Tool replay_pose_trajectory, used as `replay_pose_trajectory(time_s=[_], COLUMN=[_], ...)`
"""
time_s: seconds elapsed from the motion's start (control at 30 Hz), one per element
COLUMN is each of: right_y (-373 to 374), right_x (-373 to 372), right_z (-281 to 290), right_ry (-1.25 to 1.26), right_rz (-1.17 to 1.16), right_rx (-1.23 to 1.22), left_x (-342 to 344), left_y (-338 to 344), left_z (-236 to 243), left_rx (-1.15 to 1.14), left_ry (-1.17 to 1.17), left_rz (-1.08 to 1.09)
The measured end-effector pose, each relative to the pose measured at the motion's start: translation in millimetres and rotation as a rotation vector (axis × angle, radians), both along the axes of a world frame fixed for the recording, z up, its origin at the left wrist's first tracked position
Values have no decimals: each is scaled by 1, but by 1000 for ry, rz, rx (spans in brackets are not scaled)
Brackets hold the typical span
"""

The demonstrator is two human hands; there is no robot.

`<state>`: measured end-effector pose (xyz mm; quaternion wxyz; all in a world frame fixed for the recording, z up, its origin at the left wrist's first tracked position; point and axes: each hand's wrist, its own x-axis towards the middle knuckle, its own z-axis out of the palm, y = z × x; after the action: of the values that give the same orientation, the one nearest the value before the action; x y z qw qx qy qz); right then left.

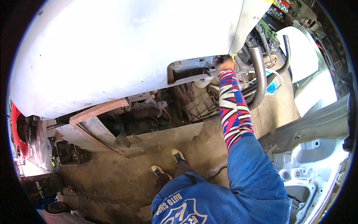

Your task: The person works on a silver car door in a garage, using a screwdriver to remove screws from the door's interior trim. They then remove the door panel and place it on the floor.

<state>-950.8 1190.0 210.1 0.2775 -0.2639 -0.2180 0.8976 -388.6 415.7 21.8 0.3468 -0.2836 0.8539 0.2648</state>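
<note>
At upper centre, the fingers of the right hand (224, 64) are dark and indistinct beside the white panel (112, 48); whether they hold anything cannot be told. The left hand is out of view. The top edge cuts off the panel; the lower edge, the blue shirt (240, 203). A bent pipe (260, 74) partly hides a blue round thing (273, 88) at right. Upper-right colourful items (282, 5) are too small to tell.

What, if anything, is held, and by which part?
Cannot tell: the right hand is at the lower edge of the white panel, grip unclear; left hand isn't visible.
</note>
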Motion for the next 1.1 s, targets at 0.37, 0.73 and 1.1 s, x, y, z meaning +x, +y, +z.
replay_pose_trajectory(time_s=[0.37, 0.73, 1.1], right_y=[-54, 49, -29], right_x=[87, 68, 108], right_z=[-19, -2, 72], right_ry=[-137, -881, 377], right_rz=[-294, -770, -378], right_rx=[480, 1665, 505], left_x=[-138, -40, -96], left_y=[50, -30, -18], left_z=[55, -8, 54], left_rx=[272, 99, 78], left_ry=[265, 19, 78], left_rz=[435, 14, 51])
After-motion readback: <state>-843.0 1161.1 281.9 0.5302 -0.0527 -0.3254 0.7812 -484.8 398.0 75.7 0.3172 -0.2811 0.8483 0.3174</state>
